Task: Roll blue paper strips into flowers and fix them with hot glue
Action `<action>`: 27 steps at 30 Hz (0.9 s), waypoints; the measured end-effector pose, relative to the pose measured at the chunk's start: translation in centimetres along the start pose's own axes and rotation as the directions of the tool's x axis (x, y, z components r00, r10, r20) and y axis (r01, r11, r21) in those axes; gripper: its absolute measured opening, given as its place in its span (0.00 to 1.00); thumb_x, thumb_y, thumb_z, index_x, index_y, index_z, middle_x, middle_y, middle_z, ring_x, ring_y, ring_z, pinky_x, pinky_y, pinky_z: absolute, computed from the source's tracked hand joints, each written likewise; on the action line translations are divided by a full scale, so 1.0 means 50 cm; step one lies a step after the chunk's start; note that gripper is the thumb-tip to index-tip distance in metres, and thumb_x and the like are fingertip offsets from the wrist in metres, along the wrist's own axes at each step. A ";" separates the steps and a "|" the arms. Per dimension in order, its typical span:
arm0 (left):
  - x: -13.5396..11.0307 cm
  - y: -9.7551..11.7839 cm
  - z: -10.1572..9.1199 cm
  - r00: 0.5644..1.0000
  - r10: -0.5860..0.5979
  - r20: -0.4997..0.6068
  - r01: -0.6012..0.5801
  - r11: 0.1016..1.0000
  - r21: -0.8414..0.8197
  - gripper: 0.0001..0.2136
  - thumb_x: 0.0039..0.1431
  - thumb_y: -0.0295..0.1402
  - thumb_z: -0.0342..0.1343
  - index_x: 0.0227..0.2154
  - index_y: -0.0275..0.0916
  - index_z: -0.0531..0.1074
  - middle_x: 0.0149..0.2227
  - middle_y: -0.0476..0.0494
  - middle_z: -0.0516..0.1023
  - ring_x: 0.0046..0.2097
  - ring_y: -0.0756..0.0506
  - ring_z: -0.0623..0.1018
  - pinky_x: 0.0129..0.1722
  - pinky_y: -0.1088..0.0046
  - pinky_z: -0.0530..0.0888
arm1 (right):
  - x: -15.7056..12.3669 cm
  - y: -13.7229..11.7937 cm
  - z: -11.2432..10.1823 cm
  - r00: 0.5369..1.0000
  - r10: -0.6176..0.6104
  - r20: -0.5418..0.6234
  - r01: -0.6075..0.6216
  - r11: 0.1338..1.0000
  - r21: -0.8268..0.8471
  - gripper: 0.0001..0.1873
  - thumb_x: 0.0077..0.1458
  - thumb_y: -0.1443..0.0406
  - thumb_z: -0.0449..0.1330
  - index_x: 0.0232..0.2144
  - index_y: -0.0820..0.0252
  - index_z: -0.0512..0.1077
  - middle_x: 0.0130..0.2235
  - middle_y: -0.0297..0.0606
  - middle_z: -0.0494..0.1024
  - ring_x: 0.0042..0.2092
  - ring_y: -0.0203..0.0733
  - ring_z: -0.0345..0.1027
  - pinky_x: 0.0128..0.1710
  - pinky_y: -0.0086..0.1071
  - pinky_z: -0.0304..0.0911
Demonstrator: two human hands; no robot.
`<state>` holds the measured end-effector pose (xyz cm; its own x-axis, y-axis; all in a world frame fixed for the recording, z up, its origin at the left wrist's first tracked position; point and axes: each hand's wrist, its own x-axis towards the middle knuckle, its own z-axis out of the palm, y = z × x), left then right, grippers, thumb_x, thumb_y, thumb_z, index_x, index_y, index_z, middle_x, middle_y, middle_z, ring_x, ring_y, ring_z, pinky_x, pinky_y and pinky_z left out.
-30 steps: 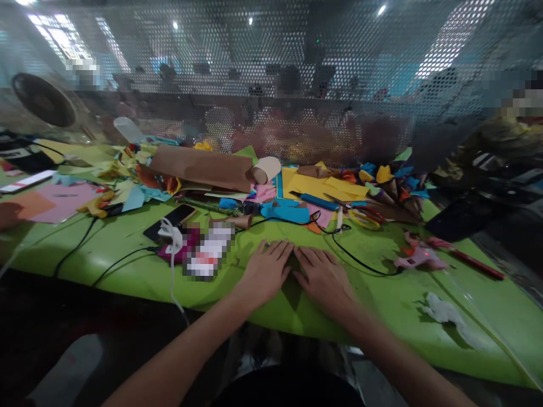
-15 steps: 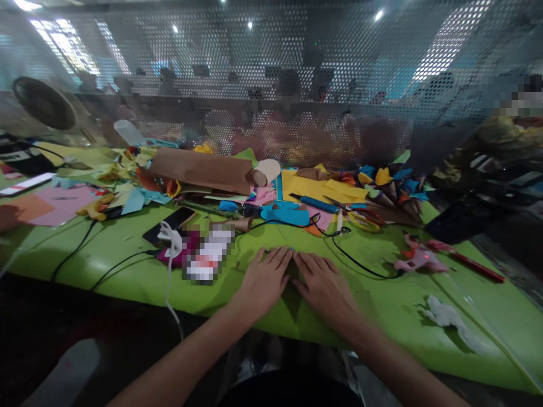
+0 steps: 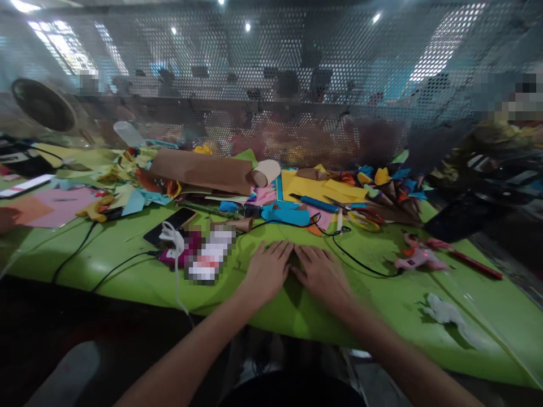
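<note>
Head view: left hand [image 3: 267, 272] and right hand [image 3: 323, 276] flat, fingers spread, thumbs nearly touching, pressing green sheet [image 3: 297, 316] lying under both palms, just short of black cable [image 3: 360, 263]. Press evenly, sliding outward; avoid snagging cable. Compared with half a second earlier: hands unmoved, same contact.

Left hand [image 3: 267, 272] and right hand [image 3: 323, 275]: palms down, fingers [image 3: 278, 250] spread flat, side by side on the green tabletop [image 3: 127, 249].
Behind them: black cable [image 3: 360, 263], blue knife [image 3: 319, 203], scissors [image 3: 365, 218], brown paper roll [image 3: 203, 168], coloured paper scraps [image 3: 314, 186].
Left: black phone [image 3: 169, 224], white cord [image 3: 175, 249].
Right: pink glue gun [image 3: 418, 258]; white scrap [image 3: 443, 311] near the front edge.
</note>
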<state>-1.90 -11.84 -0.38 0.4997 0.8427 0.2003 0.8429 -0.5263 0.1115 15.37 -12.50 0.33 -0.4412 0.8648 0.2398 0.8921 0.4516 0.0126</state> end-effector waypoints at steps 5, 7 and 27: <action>-0.010 0.009 0.001 1.000 -0.007 -0.015 0.007 1.000 0.000 0.23 0.66 0.31 0.44 0.63 0.37 0.59 0.64 0.41 0.65 0.63 0.41 0.66 0.64 0.52 0.59 | -0.011 -0.002 0.005 0.999 -0.025 -0.026 0.026 1.000 0.009 0.22 0.64 0.57 0.53 0.56 0.61 0.68 0.53 0.47 0.75 0.52 0.52 0.68 0.50 0.44 0.61; -0.021 0.010 0.002 1.000 0.009 -0.011 -0.009 1.000 -0.009 0.23 0.67 0.32 0.43 0.64 0.37 0.58 0.66 0.42 0.61 0.65 0.41 0.64 0.63 0.52 0.60 | -0.020 -0.005 0.008 0.998 -0.048 -0.042 0.049 0.999 0.008 0.24 0.64 0.55 0.53 0.57 0.62 0.67 0.55 0.48 0.74 0.53 0.53 0.67 0.51 0.45 0.61; -0.022 0.013 -0.001 1.000 -0.014 0.010 0.014 1.000 -0.008 0.23 0.66 0.32 0.43 0.64 0.37 0.58 0.66 0.41 0.62 0.65 0.41 0.64 0.64 0.51 0.59 | -0.015 -0.006 -0.007 0.999 -0.038 0.017 0.038 0.999 0.039 0.26 0.64 0.54 0.52 0.58 0.62 0.66 0.56 0.47 0.73 0.54 0.53 0.66 0.53 0.45 0.59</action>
<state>-1.91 -13.12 -0.48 0.4895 0.8514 0.1886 0.8485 -0.5149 0.1220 15.46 -13.36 0.50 -0.4766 0.8504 0.2227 0.8705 0.4920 -0.0159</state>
